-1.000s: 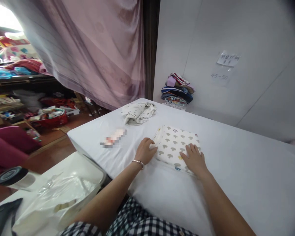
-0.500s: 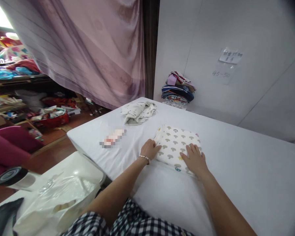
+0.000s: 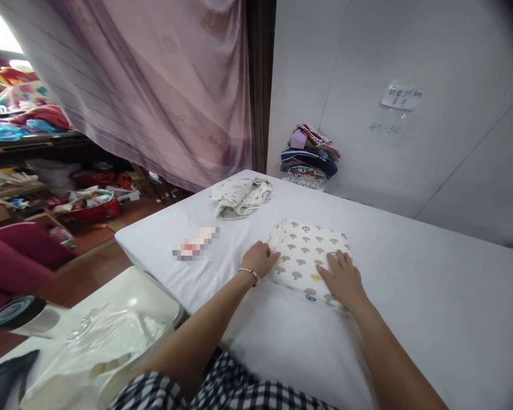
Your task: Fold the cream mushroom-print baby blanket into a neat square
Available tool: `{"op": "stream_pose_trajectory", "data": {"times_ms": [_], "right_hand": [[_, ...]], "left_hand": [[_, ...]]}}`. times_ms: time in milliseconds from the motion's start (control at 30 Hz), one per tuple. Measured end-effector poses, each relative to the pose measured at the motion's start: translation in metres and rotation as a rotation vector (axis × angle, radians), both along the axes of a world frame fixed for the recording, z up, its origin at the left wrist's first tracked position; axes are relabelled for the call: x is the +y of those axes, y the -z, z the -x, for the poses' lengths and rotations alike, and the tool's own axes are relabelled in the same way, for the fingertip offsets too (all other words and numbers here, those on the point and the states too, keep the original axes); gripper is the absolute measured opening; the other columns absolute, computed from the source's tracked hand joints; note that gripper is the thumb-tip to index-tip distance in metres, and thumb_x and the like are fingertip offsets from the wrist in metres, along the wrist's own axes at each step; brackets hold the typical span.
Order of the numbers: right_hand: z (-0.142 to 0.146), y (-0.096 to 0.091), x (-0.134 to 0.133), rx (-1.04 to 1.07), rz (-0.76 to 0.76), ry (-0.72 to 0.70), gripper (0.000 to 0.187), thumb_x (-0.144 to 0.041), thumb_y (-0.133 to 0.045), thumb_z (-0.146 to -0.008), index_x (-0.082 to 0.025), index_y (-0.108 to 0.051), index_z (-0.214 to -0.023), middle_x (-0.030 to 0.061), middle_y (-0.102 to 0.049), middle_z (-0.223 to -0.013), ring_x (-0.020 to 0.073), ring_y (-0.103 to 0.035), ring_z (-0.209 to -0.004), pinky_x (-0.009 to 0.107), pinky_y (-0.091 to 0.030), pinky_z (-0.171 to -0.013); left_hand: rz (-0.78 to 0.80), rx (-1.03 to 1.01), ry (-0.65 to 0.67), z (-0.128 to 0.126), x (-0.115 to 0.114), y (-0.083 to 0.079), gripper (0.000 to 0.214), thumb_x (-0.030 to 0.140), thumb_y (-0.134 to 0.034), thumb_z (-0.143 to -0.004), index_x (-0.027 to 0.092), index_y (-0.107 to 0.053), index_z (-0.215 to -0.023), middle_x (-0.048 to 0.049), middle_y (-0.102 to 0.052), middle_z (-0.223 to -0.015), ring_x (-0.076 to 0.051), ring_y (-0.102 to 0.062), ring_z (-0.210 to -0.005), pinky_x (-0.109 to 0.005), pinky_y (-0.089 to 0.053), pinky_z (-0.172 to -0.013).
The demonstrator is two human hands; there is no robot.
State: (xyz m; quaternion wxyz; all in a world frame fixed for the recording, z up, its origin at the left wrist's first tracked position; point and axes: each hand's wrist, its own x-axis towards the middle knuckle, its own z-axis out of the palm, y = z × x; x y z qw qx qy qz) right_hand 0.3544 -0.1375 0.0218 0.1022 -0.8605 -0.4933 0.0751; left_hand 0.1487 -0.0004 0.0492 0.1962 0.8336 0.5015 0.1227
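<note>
A folded white cloth [image 3: 301, 250] printed with grey, yellow and blue mushrooms lies flat on the white-covered table [image 3: 436, 296]. My left hand [image 3: 260, 259], with a bracelet at the wrist, is closed at the cloth's left edge. Its fingers curl in at the edge and the thumb points across the cloth; the fingertips are partly hidden. Over the cloth's right side my right hand [image 3: 344, 279] lies flat, fingers spread. Further back on the table is a loosely bundled white cloth [image 3: 241, 196] with small dark marks.
An oblong pixelated thing [image 3: 195, 243] lies left of my hands. Clothes are stacked [image 3: 310, 152] by the wall behind the table. At lower left, a second surface bears a clear plastic bag [image 3: 123, 330] and a roll [image 3: 23, 313]. A pink curtain [image 3: 175, 85] hangs behind.
My right hand has slid very slightly to the right on the folded cloth. My left hand stays at the left edge, and the cloth looks almost unmoved.
</note>
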Motion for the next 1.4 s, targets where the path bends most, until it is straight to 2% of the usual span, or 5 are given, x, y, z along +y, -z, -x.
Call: {"op": "stream_pose_trajectory", "data": {"times_ms": [200,567,867,1100,1400], "right_hand": [[-0.004,0.006,0.001,-0.017,-0.016,-0.023,0.064,-0.058,-0.025,-0.085,-0.019,-0.036,-0.135,0.0109,-0.016,-0.147,0.0292,-0.007,-0.135,0.05,-0.02,-0.102],[-0.004,0.003,0.001,-0.005,-0.018,-0.002,0.061,-0.057,-0.026,-0.085,-0.021,-0.037,-0.133,0.0093,-0.014,-0.148,0.0284,-0.007,-0.135,0.047,-0.021,-0.103],[-0.002,0.0,0.0,-0.001,0.003,-0.005,0.064,-0.057,-0.025,-0.086,-0.019,-0.035,-0.136,0.0108,-0.013,-0.148,0.0287,-0.005,-0.135,0.047,-0.019,-0.104],[-0.003,0.001,0.0,0.025,-0.004,-0.007,0.064,-0.058,-0.027,-0.085,-0.02,-0.034,-0.136,0.0104,-0.013,-0.148,0.0278,-0.005,-0.135,0.046,-0.02,-0.104],[-0.004,0.002,0.001,0.011,-0.024,-0.012,0.063,-0.057,-0.028,-0.085,-0.022,-0.034,-0.136,0.0099,-0.01,-0.149,0.0293,-0.004,-0.135,0.047,-0.021,-0.103]], "left_hand": [[0.008,0.101,0.041,-0.03,0.019,-0.007,0.04,0.055,-0.044,-0.077,0.018,-0.058,-0.073,-0.0099,-0.059,-0.094,-0.023,-0.057,-0.089,-0.031,-0.041,-0.073],[0.048,0.013,-0.066,-0.03,0.029,0.017,0.02,0.03,-0.042,-0.081,0.018,-0.056,-0.077,-0.0079,-0.062,-0.091,-0.018,-0.059,-0.081,-0.028,-0.042,-0.068],[0.058,0.023,-0.014,-0.039,0.041,0.005,0.041,0.055,-0.041,-0.079,0.019,-0.059,-0.076,-0.0088,-0.063,-0.092,-0.022,-0.06,-0.083,-0.03,-0.043,-0.069],[0.057,0.049,-0.057,-0.049,0.05,0.014,0.029,0.034,-0.038,-0.084,0.015,-0.059,-0.087,-0.014,-0.062,-0.101,-0.023,-0.059,-0.091,-0.031,-0.042,-0.074],[0.033,0.051,-0.09,-0.043,0.048,0.019,0.028,0.032,-0.034,-0.086,0.017,-0.057,-0.089,-0.0121,-0.064,-0.096,-0.021,-0.059,-0.09,-0.029,-0.042,-0.073]]}}
